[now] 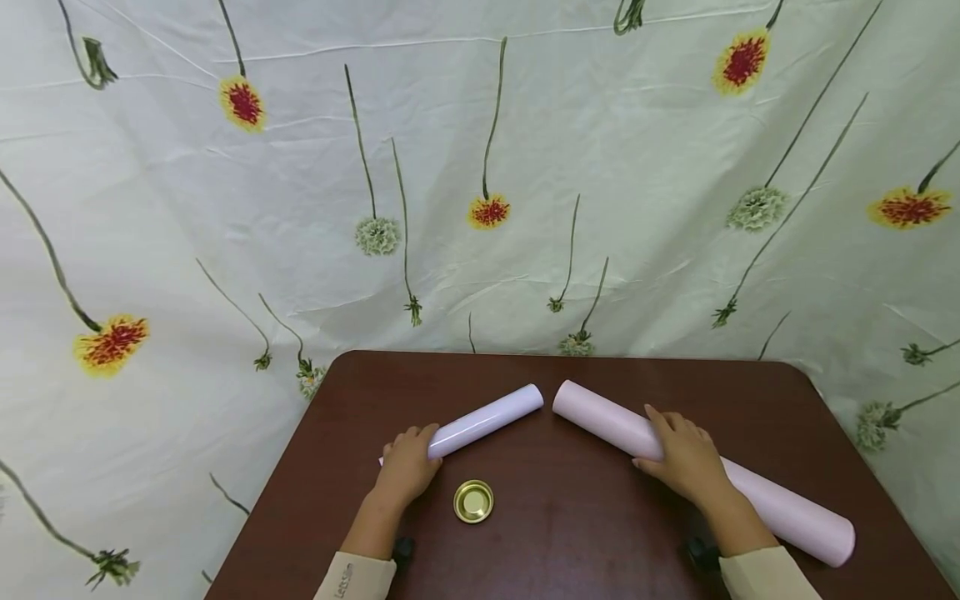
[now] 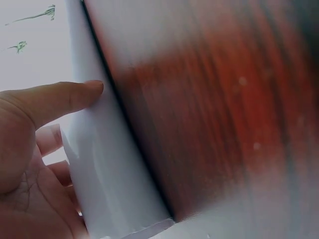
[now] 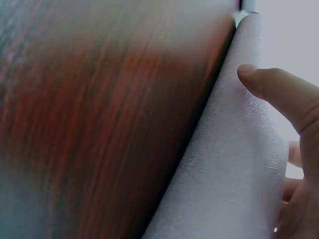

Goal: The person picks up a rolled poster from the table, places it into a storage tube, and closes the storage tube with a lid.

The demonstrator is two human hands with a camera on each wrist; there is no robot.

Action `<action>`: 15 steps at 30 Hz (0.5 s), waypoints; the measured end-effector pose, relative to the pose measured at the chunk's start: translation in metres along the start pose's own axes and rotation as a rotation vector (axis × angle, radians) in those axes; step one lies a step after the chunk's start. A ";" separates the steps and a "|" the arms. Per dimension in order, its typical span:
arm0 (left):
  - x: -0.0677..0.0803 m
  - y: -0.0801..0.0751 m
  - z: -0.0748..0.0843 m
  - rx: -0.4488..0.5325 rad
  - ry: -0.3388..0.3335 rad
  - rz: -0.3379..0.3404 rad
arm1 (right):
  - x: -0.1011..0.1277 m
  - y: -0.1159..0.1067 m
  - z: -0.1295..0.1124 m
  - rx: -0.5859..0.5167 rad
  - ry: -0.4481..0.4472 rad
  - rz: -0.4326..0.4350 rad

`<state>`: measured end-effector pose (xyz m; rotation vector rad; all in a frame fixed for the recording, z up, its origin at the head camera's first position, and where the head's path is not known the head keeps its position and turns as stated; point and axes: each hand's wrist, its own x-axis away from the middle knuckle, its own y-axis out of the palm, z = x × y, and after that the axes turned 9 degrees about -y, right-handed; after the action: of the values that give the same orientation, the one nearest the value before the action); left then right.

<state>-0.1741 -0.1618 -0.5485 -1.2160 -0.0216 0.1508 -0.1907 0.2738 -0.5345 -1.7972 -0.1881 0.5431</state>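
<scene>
A glossy white roll of sheet material (image 1: 491, 419) lies slanted on the table, its far end pointing right. My left hand (image 1: 408, 465) grips it near its near end. In the left wrist view the thumb presses along one side of the white roll (image 2: 102, 164), with fingers round the other. To the right lies a longer, thicker pale pink roll (image 1: 787, 510), slanting the opposite way. My right hand (image 1: 684, 457) holds it around the middle. The right wrist view shows the thumb on the textured pink roll (image 3: 219, 164) and fingertips behind it.
A small round gold dish (image 1: 473, 502) sits on the dark brown table (image 1: 562, 533), just right of the left hand. A pale cloth printed with flowers (image 1: 450, 275) hangs behind the table. The far ends of the two rolls are close but apart.
</scene>
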 end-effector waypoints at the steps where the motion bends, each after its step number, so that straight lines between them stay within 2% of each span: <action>1: 0.000 0.000 -0.001 0.000 0.000 0.000 | 0.000 0.000 0.000 -0.002 0.008 -0.011; 5: -0.001 0.001 -0.003 0.007 0.007 0.006 | 0.000 0.002 -0.001 -0.002 0.031 -0.050; 15: -0.002 0.002 -0.006 0.010 0.013 0.017 | -0.002 0.005 -0.002 0.019 0.027 -0.050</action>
<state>-0.1756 -0.1673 -0.5523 -1.2069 0.0007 0.1582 -0.1924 0.2703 -0.5380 -1.7760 -0.2078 0.4832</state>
